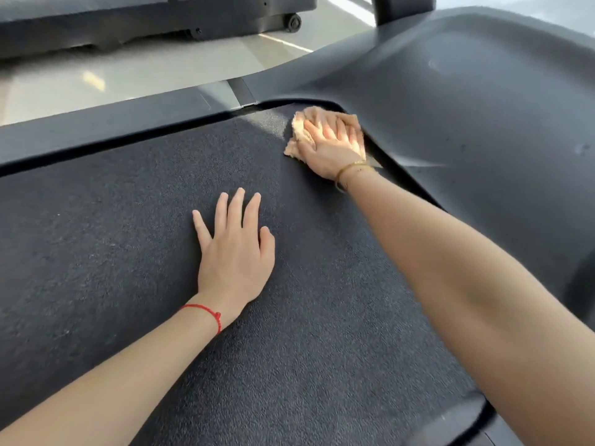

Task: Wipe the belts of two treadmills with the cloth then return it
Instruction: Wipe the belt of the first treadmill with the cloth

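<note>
The right hand (328, 146) presses the cloth (306, 123) flat, fingers straight and slightly spread, at the belt's (128, 252) upper-right corner beside the motor cover (467, 107). Best to keep the palm flat and sweep in overlapping strokes; the left hand (235, 252), fingers spread, braces mid-belt.

pale floor (135, 75) (sunlit), red string bracelet (209, 315)
</note>
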`<move>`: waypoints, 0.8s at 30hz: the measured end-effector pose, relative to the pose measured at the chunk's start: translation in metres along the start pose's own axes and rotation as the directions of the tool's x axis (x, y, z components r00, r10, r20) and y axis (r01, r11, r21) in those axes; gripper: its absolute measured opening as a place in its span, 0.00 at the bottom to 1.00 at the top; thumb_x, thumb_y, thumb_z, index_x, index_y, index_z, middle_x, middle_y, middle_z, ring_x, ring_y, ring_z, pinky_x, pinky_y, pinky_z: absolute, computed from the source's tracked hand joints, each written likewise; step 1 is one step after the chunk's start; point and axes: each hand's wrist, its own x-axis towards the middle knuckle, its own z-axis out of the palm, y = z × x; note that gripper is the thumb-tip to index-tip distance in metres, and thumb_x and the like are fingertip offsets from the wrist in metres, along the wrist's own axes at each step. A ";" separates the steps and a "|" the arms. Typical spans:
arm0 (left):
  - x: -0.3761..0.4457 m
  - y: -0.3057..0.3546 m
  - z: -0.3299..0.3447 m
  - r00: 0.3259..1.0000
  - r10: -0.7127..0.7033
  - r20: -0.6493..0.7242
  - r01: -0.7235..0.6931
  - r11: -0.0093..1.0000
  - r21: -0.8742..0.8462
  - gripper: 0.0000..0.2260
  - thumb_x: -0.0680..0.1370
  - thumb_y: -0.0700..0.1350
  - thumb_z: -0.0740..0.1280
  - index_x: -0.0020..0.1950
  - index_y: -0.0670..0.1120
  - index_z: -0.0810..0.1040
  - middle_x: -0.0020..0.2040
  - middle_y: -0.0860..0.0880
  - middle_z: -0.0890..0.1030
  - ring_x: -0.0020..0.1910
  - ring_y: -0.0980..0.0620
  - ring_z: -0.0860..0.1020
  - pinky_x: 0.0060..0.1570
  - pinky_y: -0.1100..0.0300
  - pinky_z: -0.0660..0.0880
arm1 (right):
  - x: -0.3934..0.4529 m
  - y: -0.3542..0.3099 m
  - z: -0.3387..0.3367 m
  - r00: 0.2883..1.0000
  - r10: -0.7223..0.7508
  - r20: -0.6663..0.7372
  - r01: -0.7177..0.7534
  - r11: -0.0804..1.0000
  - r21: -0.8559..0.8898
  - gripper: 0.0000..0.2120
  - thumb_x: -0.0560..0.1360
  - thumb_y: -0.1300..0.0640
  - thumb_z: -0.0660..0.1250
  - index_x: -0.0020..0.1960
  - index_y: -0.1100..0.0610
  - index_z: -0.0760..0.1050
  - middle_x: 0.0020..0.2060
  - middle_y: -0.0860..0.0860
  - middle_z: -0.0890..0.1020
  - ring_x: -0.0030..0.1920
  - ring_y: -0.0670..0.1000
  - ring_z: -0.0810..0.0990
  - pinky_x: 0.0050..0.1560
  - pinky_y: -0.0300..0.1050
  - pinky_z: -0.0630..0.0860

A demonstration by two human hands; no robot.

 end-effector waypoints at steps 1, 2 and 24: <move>0.000 0.000 0.000 1.000 0.001 -0.002 -0.001 1.000 0.002 0.26 0.81 0.52 0.51 0.80 0.49 0.55 0.80 0.48 0.56 0.80 0.47 0.50 0.75 0.34 0.47 | 0.012 -0.008 -0.001 1.000 -0.013 0.019 0.013 1.000 -0.001 0.28 0.82 0.40 0.42 0.81 0.44 0.44 0.81 0.48 0.42 0.80 0.56 0.40 0.77 0.57 0.35; 0.000 0.000 0.000 1.000 0.003 -0.001 -0.003 1.000 0.006 0.26 0.81 0.52 0.51 0.80 0.49 0.55 0.80 0.48 0.55 0.80 0.47 0.50 0.75 0.34 0.47 | 0.022 -0.016 -0.002 0.999 -0.035 0.031 0.035 0.999 -0.004 0.29 0.82 0.40 0.43 0.81 0.44 0.45 0.81 0.48 0.42 0.80 0.57 0.40 0.77 0.58 0.36; 0.001 0.003 -0.001 1.000 -0.010 0.020 0.009 0.999 0.049 0.28 0.79 0.54 0.44 0.80 0.50 0.54 0.81 0.49 0.54 0.80 0.48 0.48 0.75 0.34 0.47 | 0.047 -0.045 0.004 0.995 -0.102 0.020 0.103 0.994 -0.029 0.27 0.82 0.41 0.42 0.80 0.41 0.45 0.81 0.47 0.43 0.80 0.59 0.41 0.76 0.63 0.37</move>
